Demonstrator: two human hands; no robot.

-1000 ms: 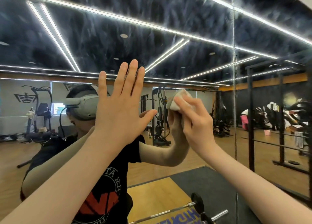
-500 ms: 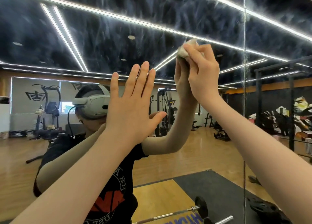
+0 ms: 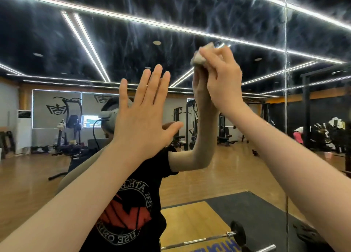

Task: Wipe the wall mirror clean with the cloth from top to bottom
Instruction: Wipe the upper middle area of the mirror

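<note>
The wall mirror (image 3: 57, 42) fills the view and shows smeared streaks across its upper part. My right hand (image 3: 222, 80) grips a small bunched whitish cloth (image 3: 200, 57) and presses it against the glass above head height. My left hand (image 3: 142, 118) lies flat on the mirror to the left, its fingers straight and spread, holding nothing. Both arms reach up from the lower corners. The mirror reflects me in a black printed T-shirt with a headset.
A vertical seam (image 3: 285, 99) between mirror panels runs down the right side. The glass reflects a gym: wooden floor, weight machines, a black rack at right, and a barbell (image 3: 218, 237) on a dark mat low in the middle.
My right hand rose with the cloth from chest height to above head height, then dipped slightly. My left hand has stayed flat on the glass.
</note>
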